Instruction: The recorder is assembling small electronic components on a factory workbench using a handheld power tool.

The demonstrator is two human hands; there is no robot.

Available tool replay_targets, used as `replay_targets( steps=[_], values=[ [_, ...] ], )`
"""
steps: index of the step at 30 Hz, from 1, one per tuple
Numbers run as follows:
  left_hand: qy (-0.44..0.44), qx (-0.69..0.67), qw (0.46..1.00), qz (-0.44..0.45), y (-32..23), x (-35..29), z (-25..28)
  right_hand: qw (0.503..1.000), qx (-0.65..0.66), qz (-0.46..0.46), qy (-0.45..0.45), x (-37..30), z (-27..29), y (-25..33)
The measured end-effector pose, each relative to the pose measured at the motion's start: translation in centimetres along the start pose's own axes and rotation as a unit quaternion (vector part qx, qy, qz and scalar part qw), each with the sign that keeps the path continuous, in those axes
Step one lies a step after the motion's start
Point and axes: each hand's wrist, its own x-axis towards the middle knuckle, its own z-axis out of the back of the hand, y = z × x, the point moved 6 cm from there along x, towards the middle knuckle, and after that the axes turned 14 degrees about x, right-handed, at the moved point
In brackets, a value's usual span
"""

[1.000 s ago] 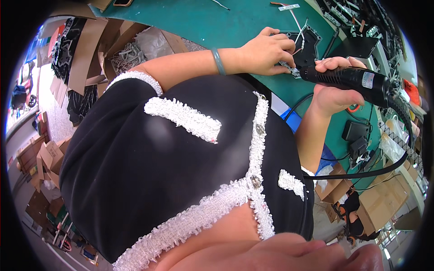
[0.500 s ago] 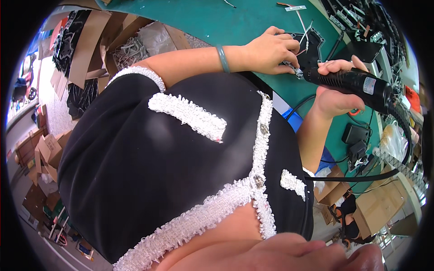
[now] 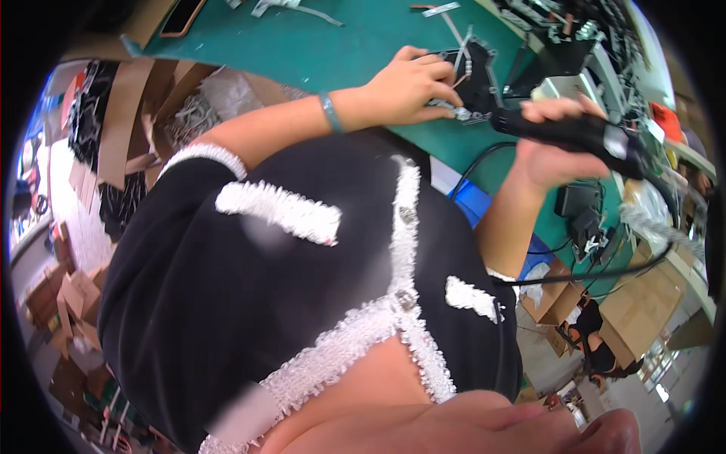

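Note:
My right hand [image 3: 563, 147] is wrapped round a black corded electric screwdriver [image 3: 529, 127]. Its front end points left at the near right corner of a black plastic housing [image 3: 478, 89]; whether the bit touches it I cannot make out. My left hand [image 3: 416, 87] grips the near left side of that housing, fingers bent over its edge. Small silvery parts [image 3: 460, 113] show by the fingertips. A thin white strip with twisted wires [image 3: 457, 34] lies over the housing and runs beyond its far side. The left palm hides part of the housing.
Green table [image 3: 333, 53] beneath. A phone [image 3: 181, 17] lies at its far left, pale wire pieces [image 3: 291, 9] farther right. Black parts [image 3: 529, 19] are heaped at the far right. Black power adapters [image 3: 575, 200] and the tool's cable [image 3: 597, 276] are at right; cardboard boxes [image 3: 136, 98] stand left.
The view has shifted, so hands and housing appear farther left, and the phone has come into sight. The screwdriver has pulled slightly away from the housing's edge. Both hands keep their grip.

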Motion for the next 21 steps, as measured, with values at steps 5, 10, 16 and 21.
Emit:
replay_targets(
  steps=[5, 10, 16, 21],
  values=[
    [0.015, 0.000, 1.000, -0.006, -0.2, 0.6, 0.6, 0.984, 0.021, 0.160, -0.072, 6.0, 8.4, 8.3],
    [0.026, -0.006, 1.000, 0.014, 0.0, 0.5, 0.0, 0.976, -0.157, 0.114, -0.096, 6.8, 7.3, 6.1],
    [0.056, 0.007, 0.998, -0.025, 0.9, 0.8, -0.1, 0.988, -0.066, 0.086, -0.110, 4.2, 7.3, 4.9],
    [0.092, 0.011, 0.992, -0.085, 1.1, 1.5, -0.3, 0.989, 0.146, 0.036, 0.012, 0.3, 0.7, 1.1]
  ],
)
